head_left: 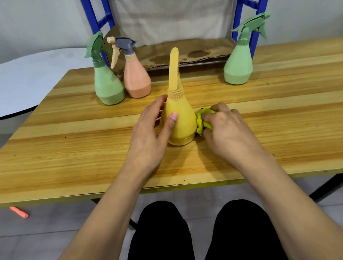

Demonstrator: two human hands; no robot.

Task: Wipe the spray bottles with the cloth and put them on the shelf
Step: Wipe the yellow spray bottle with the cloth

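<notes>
While a yellow plastic spray bottle (179,120) stands upright mid-table, the left hand (152,132) curls around its body and the right hand (226,129) presses a bunched yellow-green cloth (202,122) to its side. Turning the bottle steadily would clean every face. Three bottles wait near the blue metal shelf (246,25).

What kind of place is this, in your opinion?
Probably a plain workroom or storage room, not a kitchen. A blue metal shelf stands against a bare wall behind a wooden table, a white round table stands beside it, and the floor is tiled.
</notes>
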